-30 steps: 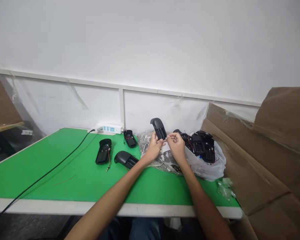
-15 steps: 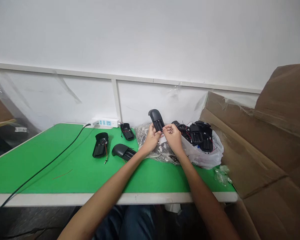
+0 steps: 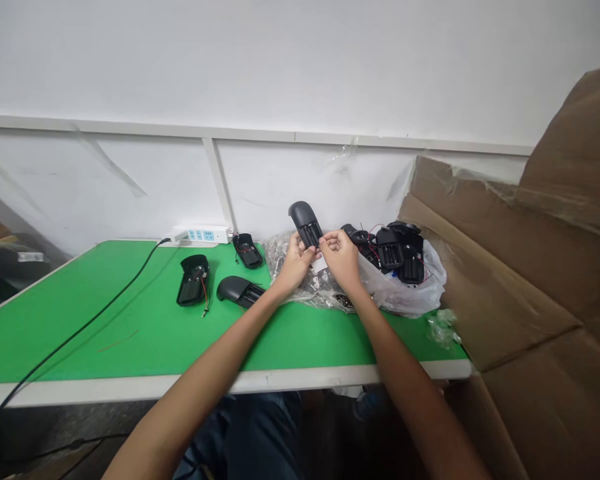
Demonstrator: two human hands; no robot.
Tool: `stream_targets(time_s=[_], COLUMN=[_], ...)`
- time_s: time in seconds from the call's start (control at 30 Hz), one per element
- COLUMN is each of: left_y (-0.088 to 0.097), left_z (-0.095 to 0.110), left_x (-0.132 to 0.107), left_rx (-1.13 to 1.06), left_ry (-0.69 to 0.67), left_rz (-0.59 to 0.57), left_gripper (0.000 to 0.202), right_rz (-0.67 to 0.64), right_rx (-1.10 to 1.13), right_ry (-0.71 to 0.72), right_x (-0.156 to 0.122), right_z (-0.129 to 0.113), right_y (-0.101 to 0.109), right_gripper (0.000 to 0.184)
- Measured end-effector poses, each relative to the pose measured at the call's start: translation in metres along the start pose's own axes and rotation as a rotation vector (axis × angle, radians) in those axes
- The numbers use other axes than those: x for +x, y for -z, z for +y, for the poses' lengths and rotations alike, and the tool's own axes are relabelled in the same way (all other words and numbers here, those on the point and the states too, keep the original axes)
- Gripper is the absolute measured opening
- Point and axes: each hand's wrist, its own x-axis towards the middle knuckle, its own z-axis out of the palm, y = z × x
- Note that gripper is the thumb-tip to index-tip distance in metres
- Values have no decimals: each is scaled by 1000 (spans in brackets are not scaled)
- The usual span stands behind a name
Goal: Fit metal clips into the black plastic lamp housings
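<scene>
A black plastic battery housing (image 3: 305, 222) with a rounded top and long slots is held up above the bags, tilted to the left. My left hand (image 3: 296, 263) is closed around its lower left side. At its lower right edge, my right hand (image 3: 341, 256) pinches with thumb and fingertips; whatever small part may be between them is hidden. Under my hands lies a clear plastic bag (image 3: 280, 250) of small parts, with a white label (image 3: 319, 264) on it. Similar black housings, one (image 3: 193, 280) with its wires showing and another (image 3: 240, 291) slots up, rest left of my arms.
A third housing (image 3: 248, 251) lies near the white power strip (image 3: 207, 235), whose black cable (image 3: 95, 317) crosses the green tabletop (image 3: 145, 353). More housings (image 3: 391, 248) fill a white plastic bag (image 3: 433, 290) on the right. Brown cardboard (image 3: 505, 280) stands along the right edge.
The view has shifted slightly, so the table and bags sit a little higher in the picture. Both hands keep their places on the black housing.
</scene>
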Motion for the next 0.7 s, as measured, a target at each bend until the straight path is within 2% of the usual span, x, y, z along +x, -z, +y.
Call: stream_targets(time_s=[0.43, 0.7], left_y=[-2, -2], left_z=[5, 6], left_x=[-2, -4], left_rx=[46, 34], left_ry=[-1, 12], left_rz=[5, -10], left_gripper=[60, 61], right_rz=[2, -17], right_rx=[44, 167], right_ry=[12, -95], right_x=[-1, 3], right_z=[-1, 4], right_y=[-4, -3], right_gripper=[19, 27])
